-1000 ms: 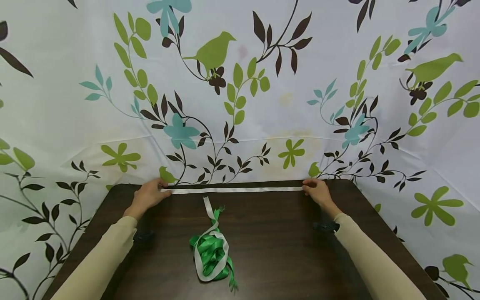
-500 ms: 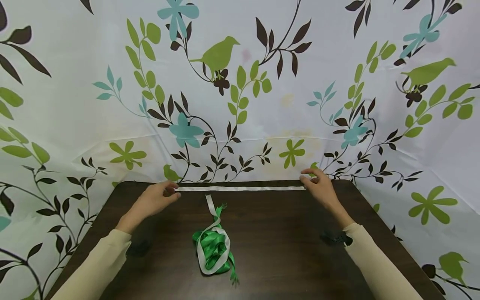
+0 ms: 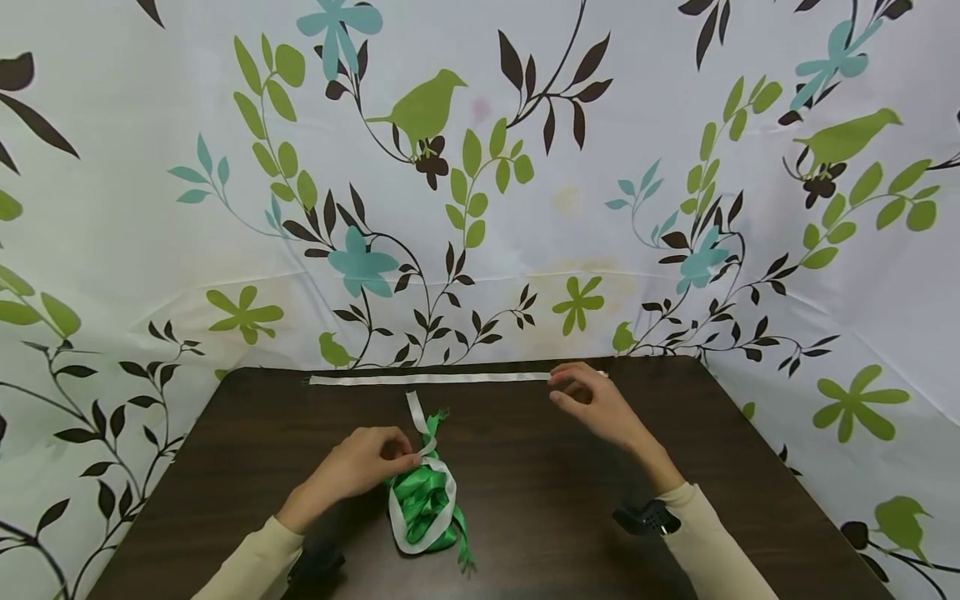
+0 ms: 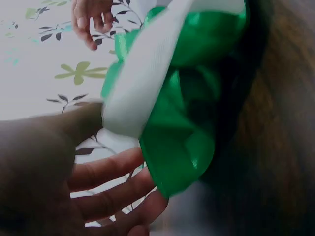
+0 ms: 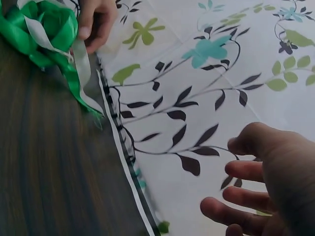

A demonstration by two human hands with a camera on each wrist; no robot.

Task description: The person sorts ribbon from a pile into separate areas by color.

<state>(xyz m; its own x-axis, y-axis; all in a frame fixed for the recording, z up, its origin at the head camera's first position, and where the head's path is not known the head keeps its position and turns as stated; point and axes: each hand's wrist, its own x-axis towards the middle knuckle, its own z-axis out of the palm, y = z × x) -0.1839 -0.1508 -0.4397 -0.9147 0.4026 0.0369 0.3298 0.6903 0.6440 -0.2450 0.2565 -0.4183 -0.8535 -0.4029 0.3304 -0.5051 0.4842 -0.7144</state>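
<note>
A bundle of shiny green ribbon [image 3: 422, 497] lies on the dark table, with a narrower white ribbon [image 3: 415, 412] looped round it and frayed green ends sticking out. My left hand [image 3: 358, 465] is at the bundle's upper left, thumb and fingertips right at the white ribbon. In the left wrist view the thumb meets the edge of the white ribbon [image 4: 142, 73], its fingers apart beside the green folds [image 4: 177, 157]. A flat white strip [image 3: 427, 379] runs along the table's back edge. My right hand [image 3: 596, 407], fingers loosely bent and holding nothing, hovers near its right end.
The dark wooden table [image 3: 540, 533] ends at the back against a white cloth [image 3: 510, 300] printed with birds, leaves and flowers. A dark wrist-worn device [image 3: 651, 518] sits on the right wrist.
My left hand has left the strip's left end and come down to the ribbon bundle. My right hand has let go of the strip and shifted left along it.
</note>
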